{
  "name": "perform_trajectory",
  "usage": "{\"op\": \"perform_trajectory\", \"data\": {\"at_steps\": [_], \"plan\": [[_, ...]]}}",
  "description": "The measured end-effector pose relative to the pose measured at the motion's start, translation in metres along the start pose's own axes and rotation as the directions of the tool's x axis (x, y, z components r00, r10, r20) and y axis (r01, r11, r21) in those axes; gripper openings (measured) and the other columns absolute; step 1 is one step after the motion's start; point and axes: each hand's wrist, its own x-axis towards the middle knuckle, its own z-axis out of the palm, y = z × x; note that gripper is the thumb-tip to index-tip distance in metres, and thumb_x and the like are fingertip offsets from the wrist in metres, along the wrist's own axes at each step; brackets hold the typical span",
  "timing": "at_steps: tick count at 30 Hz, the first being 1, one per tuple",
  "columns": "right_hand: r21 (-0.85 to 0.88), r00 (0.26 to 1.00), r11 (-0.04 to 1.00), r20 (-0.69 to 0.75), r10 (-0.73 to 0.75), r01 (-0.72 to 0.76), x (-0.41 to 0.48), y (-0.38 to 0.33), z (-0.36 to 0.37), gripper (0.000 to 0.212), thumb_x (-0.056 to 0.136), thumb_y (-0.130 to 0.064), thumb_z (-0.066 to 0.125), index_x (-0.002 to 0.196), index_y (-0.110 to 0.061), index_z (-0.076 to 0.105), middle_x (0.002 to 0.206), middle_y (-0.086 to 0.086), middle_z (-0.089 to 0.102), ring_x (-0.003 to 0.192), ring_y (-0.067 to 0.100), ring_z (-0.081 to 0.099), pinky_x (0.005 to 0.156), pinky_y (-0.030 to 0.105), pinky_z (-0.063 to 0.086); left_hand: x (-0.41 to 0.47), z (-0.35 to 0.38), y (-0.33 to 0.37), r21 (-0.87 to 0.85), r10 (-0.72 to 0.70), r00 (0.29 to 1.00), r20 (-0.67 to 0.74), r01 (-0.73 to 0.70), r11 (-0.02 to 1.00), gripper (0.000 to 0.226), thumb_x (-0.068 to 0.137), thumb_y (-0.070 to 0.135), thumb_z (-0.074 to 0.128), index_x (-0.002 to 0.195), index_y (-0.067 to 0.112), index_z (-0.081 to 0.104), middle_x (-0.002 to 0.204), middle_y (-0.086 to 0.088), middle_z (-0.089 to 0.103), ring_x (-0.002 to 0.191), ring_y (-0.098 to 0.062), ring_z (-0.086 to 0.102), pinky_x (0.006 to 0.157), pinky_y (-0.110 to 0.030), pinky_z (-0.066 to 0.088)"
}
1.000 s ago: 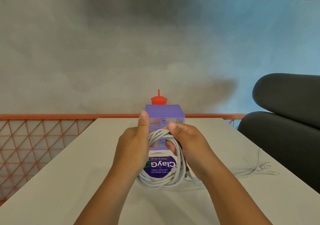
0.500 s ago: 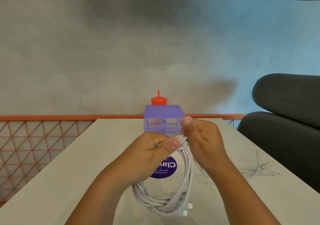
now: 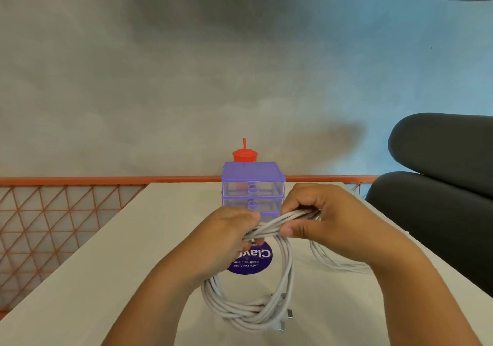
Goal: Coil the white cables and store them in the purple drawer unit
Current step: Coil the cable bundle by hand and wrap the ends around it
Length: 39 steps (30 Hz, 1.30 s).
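Observation:
A bundle of white cables point(image 3: 266, 311) hangs in a loose coil above the table, its plug ends dangling at the lower right of the loop. My left hand point(image 3: 226, 241) grips the top of the coil, fingers curled round the strands. My right hand point(image 3: 320, 217) grips the same strands just to the right, thumb underneath. A further loop of cable point(image 3: 333, 263) trails below my right wrist onto the table. The purple drawer unit point(image 3: 253, 185) stands behind my hands with clear drawers, all pushed in.
A red cup with a straw point(image 3: 244, 154) stands behind the drawer unit. A purple round sticker point(image 3: 256, 261) lies on the white table point(image 3: 93, 279). An orange mesh railing point(image 3: 53, 212) runs at the left, a dark cushioned chair point(image 3: 440, 185) at the right.
The coil has swung from lying against my hands to hanging lower toward me. My right hand moved right along the strands, and my left hand turned over the top of the bundle.

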Motion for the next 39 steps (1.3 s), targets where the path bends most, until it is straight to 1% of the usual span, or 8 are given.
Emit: {"op": "perform_trajectory", "data": {"at_steps": [7, 10, 17, 22, 28, 31, 34, 39], "plan": [[-0.293, 0.999, 0.955, 0.024, -0.041, 0.046, 0.006, -0.005, 0.019, 0.026, 0.077, -0.034, 0.071, 0.102, -0.031, 0.064, 0.096, -0.009, 0.067, 0.089, 0.010, 0.058, 0.076, 0.028, 0.051, 0.008, -0.005, -0.009, 0.139, -0.038, 0.981, -0.192, 0.065, 0.988, 0.041, 0.098, 0.028, 0.038, 0.061, 0.019, 0.055, 0.039, 0.012, 0.050, 0.033, 0.001, 0.044, 0.038, -0.011, 0.029], [-0.538, 0.962, 0.820, -0.057, -0.267, 0.195, 0.010, -0.006, 0.030, 0.015, 0.082, -0.032, 0.063, 0.094, -0.026, 0.069, 0.087, -0.005, 0.071, 0.076, 0.015, 0.062, 0.064, 0.030, 0.052, 0.009, -0.005, -0.009, 0.167, -0.062, 0.978, -0.202, 0.097, 0.981, 0.040, 0.098, 0.027, 0.036, 0.063, 0.016, 0.050, 0.037, 0.010, 0.044, 0.029, -0.002, 0.036, 0.039, -0.016, 0.026], [-0.520, 0.922, 0.816, -0.127, -0.366, 0.252, 0.014, 0.008, 0.043, 0.017, 0.079, -0.027, 0.059, 0.071, -0.013, 0.065, 0.065, 0.000, 0.065, 0.053, 0.019, 0.060, 0.042, 0.033, 0.051, 0.005, -0.009, -0.007, 0.155, -0.045, 0.984, -0.172, 0.072, 0.985, 0.043, 0.099, 0.033, 0.034, 0.061, 0.015, 0.046, 0.037, 0.010, 0.038, 0.033, -0.003, 0.028, 0.044, -0.022, 0.022], [0.028, 0.997, 0.996, -0.005, -0.082, 0.082, 0.012, 0.011, 0.033, 0.010, 0.084, -0.030, 0.064, 0.086, -0.038, 0.058, 0.086, -0.004, 0.067, 0.077, 0.011, 0.062, 0.066, 0.024, 0.052, 0.003, -0.018, -0.006, 0.136, -0.077, 0.977, -0.198, 0.105, 0.985, 0.042, 0.099, 0.032, 0.035, 0.063, 0.013, 0.045, 0.034, 0.011, 0.034, 0.029, -0.003, 0.028, 0.043, -0.023, 0.021], [-0.044, 0.956, 0.965, 0.134, 0.262, -0.258, 0.005, 0.054, 0.015, 0.012, 0.083, -0.014, 0.065, 0.082, -0.016, 0.053, 0.065, -0.011, 0.057, 0.059, -0.001, 0.052, 0.063, 0.019, 0.047, 0.006, -0.036, -0.011, 0.114, -0.089, 0.953, -0.289, 0.127, 0.985, 0.041, 0.099, 0.032, 0.036, 0.063, 0.014, 0.043, 0.040, 0.009, 0.031, 0.035, -0.008, 0.022, 0.044, -0.022, 0.020], [-0.383, 0.883, 0.840, 0.113, 0.455, -0.384, -0.004, 0.091, 0.011, 0.013, 0.089, -0.020, 0.055, 0.077, -0.024, 0.052, 0.075, -0.009, 0.054, 0.068, 0.005, 0.049, 0.071, 0.023, 0.044, 0.006, -0.052, -0.017, 0.125, -0.085, 0.926, -0.367, 0.140, 0.982, 0.042, 0.098, 0.032, 0.037, 0.060, 0.015, 0.043, 0.039, 0.009, 0.031, 0.034, -0.009, 0.023, 0.046, -0.023, 0.019], [-0.596, 0.715, 0.618, 0.103, 0.692, -0.512, -0.019, 0.116, -0.002, 0.010, 0.094, -0.026, 0.047, 0.094, -0.024, 0.056, 0.096, -0.003, 0.050, 0.084, 0.011, 0.048, 0.074, 0.018, 0.034, 0.003, -0.069, -0.022, 0.158, -0.076, 0.905, -0.418, 0.155, 0.975, 0.042, 0.098, 0.030, 0.039, 0.059, 0.013, 0.044, 0.042, 0.006, 0.032, 0.041, -0.014, 0.023, 0.047, -0.026, 0.017], [-0.614, 0.555, 0.311, -0.254, 0.792, -0.725, -0.023, 0.121, -0.024, 0.016, 0.086, -0.026, 0.055, 0.102, -0.023, 0.058, 0.108, 0.004, 0.036, 0.113, 0.029, 0.038, 0.093, 0.039, 0.037, 0.010, -0.060, -0.028, 0.342, -0.109, 0.923, -0.369, 0.244, 0.907, 0.043, 0.099, 0.029, 0.036, 0.060, 0.012, 0.045, 0.050, -0.001, 0.036, 0.044, -0.014, 0.028, 0.047, -0.027, 0.021]]}}
